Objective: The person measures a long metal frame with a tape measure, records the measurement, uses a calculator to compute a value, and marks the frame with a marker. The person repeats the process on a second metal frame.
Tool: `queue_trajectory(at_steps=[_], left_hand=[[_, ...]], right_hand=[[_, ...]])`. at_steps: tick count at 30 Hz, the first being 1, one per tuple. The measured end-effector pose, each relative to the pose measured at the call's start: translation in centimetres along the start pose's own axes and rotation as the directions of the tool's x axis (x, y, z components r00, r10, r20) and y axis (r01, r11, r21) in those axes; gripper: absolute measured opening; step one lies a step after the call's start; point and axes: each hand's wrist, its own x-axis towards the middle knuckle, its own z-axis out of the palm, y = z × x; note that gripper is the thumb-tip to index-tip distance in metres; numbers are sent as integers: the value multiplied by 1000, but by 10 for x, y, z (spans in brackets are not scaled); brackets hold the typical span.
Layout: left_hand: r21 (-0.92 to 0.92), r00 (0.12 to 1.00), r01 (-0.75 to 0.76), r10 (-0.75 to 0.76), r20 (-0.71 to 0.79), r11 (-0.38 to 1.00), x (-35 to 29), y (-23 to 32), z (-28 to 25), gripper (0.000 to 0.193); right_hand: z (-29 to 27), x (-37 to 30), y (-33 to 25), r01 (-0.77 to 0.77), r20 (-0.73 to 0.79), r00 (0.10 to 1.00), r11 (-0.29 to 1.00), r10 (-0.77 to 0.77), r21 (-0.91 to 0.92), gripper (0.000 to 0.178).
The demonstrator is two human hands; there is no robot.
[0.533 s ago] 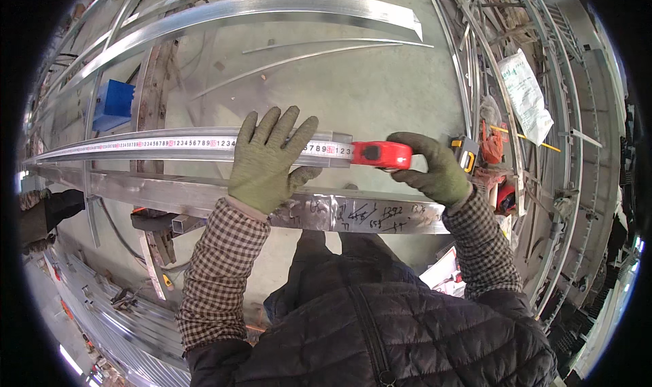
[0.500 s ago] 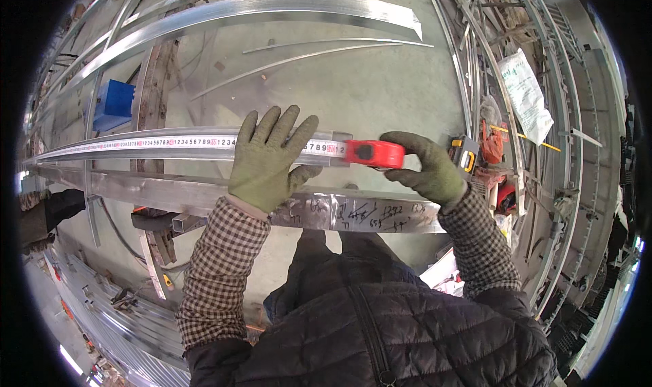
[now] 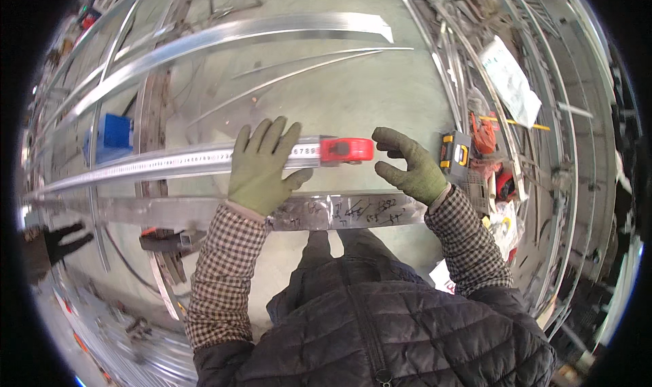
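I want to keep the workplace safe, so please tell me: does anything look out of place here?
Two thin metal strips lie loose and slanting on the floor, possibly a trip hazard. A white sack lies tilted at the right, as if dropped. Nothing looks spilled around the red tape measure.

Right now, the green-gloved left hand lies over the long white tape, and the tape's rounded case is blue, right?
The head view shows the rounded case is red, not blue. The green-gloved left hand does lie over the long white tape.
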Motion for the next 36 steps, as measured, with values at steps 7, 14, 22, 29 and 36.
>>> queue_trajectory(at_steps=[7, 14, 22, 29, 36], left_hand=[[-331, 989, -143, 121, -86, 933, 12, 57, -61, 68], [-639, 351, -769, 816, -459, -28, 68, 242, -128, 33], [-576, 61, -670, 739, -671, -468, 21, 390, -179, 33], [-614, 23, -635, 783, -622, -469, 0, 478, -151, 33], [-750, 97, -625, 931, -351, -217, 17, 605, -55, 33]], right_hand=[[13, -118, -8, -20, -285, 955, 977, 83, 214, 24], [76, -232, -7, -425, -181, 820, 790, 542, 443, 20], [103, -335, 34, -428, -249, 633, 599, 733, 676, 32], [75, -390, 94, -433, -278, 663, 659, 695, 615, 40], [8, -484, 278, -596, -149, 620, 586, 771, 549, 42]])
